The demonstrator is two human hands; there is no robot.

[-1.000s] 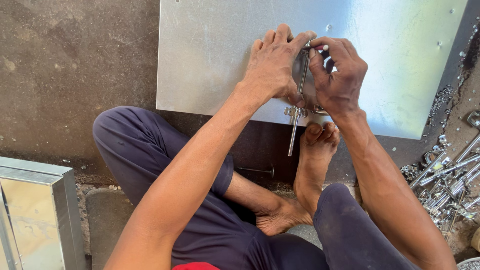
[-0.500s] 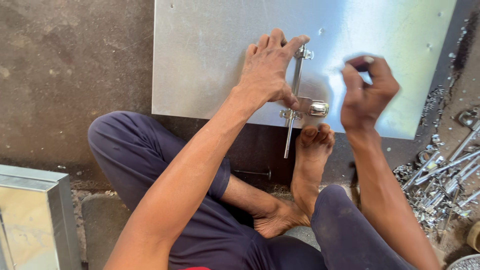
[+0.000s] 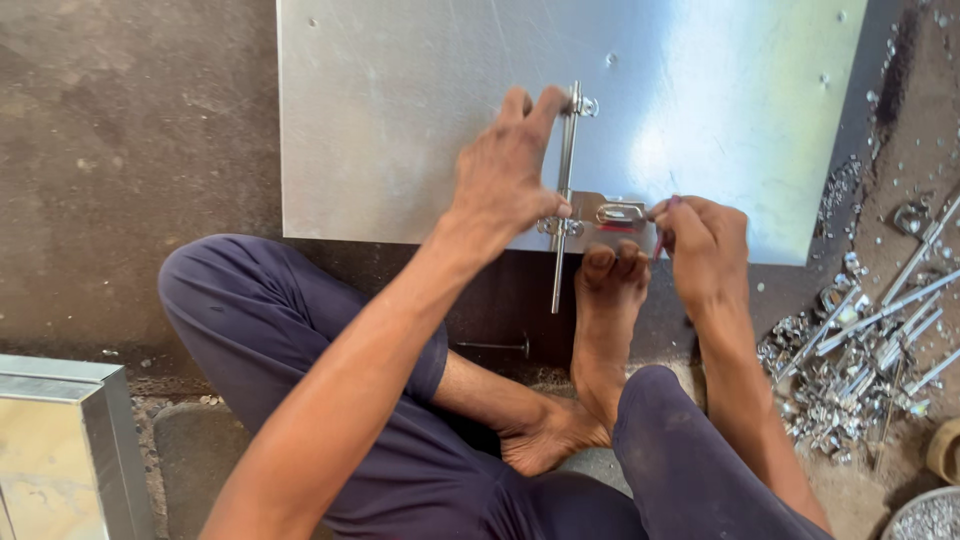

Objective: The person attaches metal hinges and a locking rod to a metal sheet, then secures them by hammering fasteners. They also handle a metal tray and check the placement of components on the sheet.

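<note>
You've got no packages, labels, signs or screens in view here.

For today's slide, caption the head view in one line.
Left hand steadies a door bolt on a metal sheet; right hand works beside its hasp.
</note>
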